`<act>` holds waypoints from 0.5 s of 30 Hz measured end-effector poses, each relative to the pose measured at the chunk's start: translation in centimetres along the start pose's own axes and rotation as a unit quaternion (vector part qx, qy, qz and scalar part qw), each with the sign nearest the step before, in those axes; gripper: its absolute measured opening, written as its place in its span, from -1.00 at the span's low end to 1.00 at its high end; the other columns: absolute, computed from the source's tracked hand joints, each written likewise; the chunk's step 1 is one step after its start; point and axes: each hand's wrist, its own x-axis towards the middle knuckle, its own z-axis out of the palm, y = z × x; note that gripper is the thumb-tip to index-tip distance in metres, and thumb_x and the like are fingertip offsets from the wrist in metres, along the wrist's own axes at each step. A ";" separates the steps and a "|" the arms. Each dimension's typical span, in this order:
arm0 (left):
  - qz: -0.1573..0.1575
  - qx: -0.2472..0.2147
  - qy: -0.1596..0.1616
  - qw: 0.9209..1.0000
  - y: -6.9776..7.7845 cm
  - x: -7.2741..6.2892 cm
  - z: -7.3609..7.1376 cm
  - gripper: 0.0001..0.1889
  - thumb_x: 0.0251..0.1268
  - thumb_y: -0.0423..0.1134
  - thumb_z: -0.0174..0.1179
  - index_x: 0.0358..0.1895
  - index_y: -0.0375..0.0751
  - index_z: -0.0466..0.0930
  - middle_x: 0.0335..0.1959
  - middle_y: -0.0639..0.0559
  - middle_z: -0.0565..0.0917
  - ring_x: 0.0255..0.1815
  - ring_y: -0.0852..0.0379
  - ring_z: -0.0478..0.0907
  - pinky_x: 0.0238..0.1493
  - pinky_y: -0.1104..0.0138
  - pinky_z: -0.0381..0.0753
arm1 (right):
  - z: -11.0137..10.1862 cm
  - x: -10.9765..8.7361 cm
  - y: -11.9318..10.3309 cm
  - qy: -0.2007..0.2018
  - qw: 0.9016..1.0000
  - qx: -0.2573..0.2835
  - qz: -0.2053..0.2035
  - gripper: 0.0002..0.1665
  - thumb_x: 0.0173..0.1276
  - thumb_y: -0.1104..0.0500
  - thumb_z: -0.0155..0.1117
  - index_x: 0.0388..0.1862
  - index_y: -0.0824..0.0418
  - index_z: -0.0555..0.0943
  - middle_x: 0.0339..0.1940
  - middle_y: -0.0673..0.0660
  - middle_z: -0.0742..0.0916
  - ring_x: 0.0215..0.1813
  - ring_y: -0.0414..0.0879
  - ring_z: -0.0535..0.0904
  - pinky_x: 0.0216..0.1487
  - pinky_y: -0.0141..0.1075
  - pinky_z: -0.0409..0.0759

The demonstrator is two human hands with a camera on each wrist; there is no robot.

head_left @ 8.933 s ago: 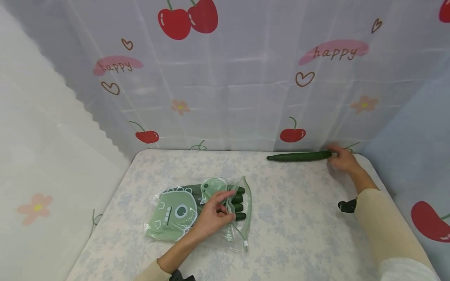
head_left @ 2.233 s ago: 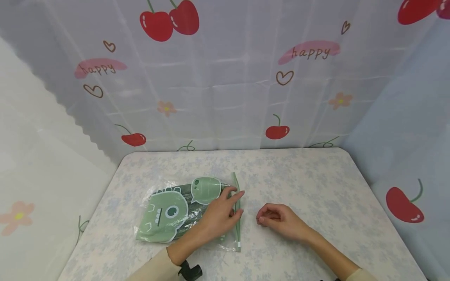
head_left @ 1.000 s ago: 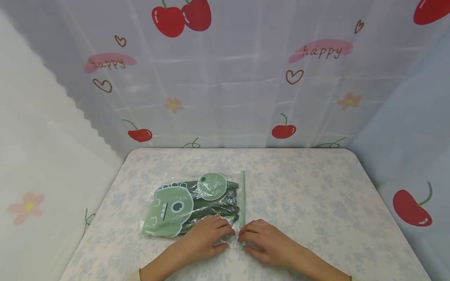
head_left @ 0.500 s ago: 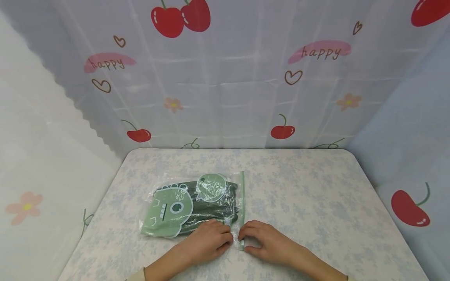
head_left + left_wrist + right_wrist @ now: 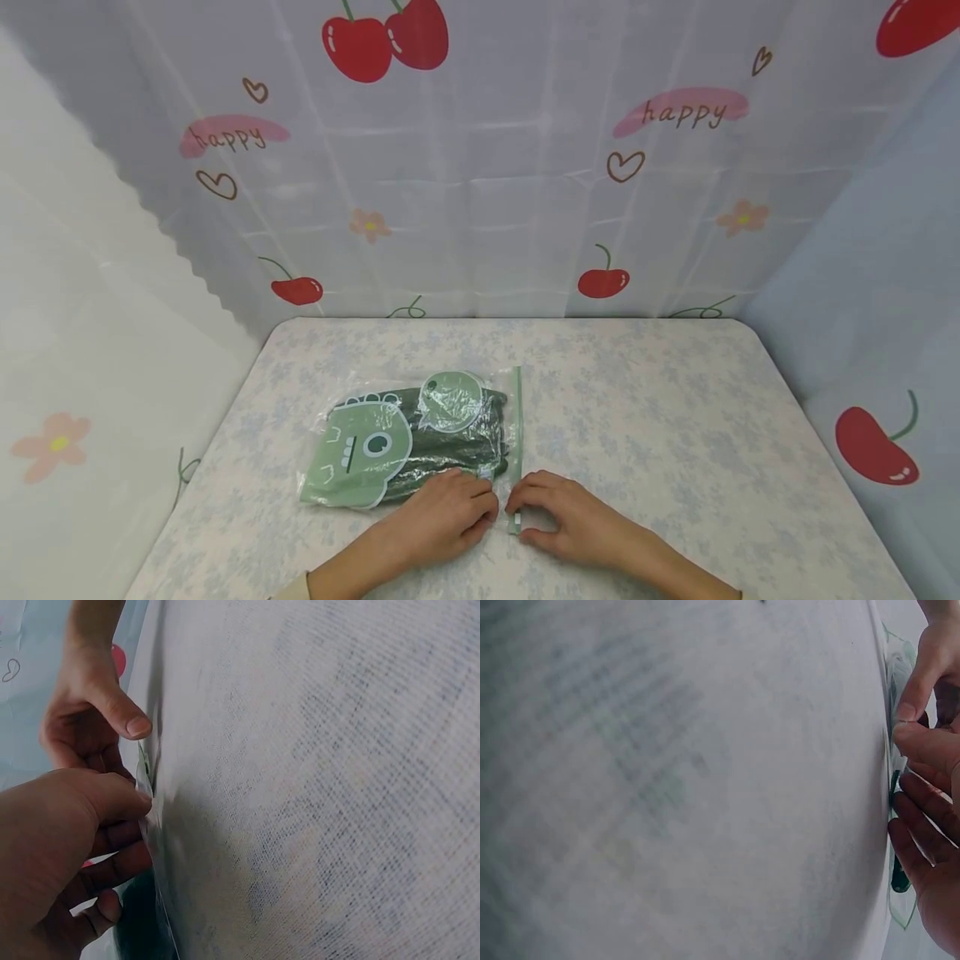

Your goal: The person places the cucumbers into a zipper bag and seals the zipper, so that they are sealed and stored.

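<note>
A clear zip bag [image 5: 318, 487] with green cartoon prints lies flat left of the table's middle. Several dark green cucumbers [image 5: 450, 450] lie inside it, seen through the plastic. Its green strip [image 5: 517, 417] runs down the right side, a small white slider [image 5: 517, 518] at the near end. My left hand [image 5: 446, 517] pinches the bag's near edge beside the strip; in the left wrist view its thumb and forefinger [image 5: 124, 799] meet on the plastic. My right hand [image 5: 573, 517] curls round the strip's near corner, thumb and fingers either side of the slider; their exact contact is partly hidden.
A pale floral cloth covers the table [image 5: 637, 400], whose rounded back corners meet a hanging curtain [image 5: 487, 167] printed with cherries. More curtain closes off the left and right sides.
The loose cucumber at the back right was taken away, and the bag's gaping mouth now lies flat. Both hands have come to the near corner. Over the last half second they hardly move.
</note>
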 end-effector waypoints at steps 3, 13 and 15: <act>-0.008 -0.007 0.000 1.000 0.0 -0.1 -0.2 -0.84 0.37 -0.16 0.45 -0.28 0.16 0.62 -0.31 0.35 0.60 -0.31 0.38 0.55 -0.25 0.48 0.38 | 0.1 0.1 -0.1 0.008 1.000 -0.007 -0.006 -0.63 0.43 0.06 0.55 0.17 -0.08 0.70 0.20 -0.16 0.71 0.25 -0.26 0.64 0.24 -0.26 0.69; -0.035 -0.046 0.003 0.998 -0.1 -0.3 -1.0 -0.85 0.39 -0.16 0.44 -0.21 0.19 0.63 -0.25 0.37 0.62 -0.27 0.41 0.53 -0.21 0.52 0.42 | -0.6 1.3 -0.8 0.027 0.999 -0.034 -0.016 -0.65 0.37 0.23 0.57 0.01 -0.08 0.66 0.09 -0.21 0.65 0.17 -0.30 0.54 0.14 -0.34 0.66; -0.039 -0.053 0.002 0.998 -0.2 -0.3 -1.0 -0.87 0.42 -0.16 0.41 -0.19 0.19 0.64 -0.24 0.37 0.62 -0.27 0.42 0.53 -0.21 0.51 0.44 | -0.8 1.4 -0.7 0.033 0.999 -0.041 -0.010 -0.66 0.36 0.26 0.57 -0.04 -0.09 0.65 0.04 -0.21 0.64 0.13 -0.29 0.53 0.11 -0.35 0.65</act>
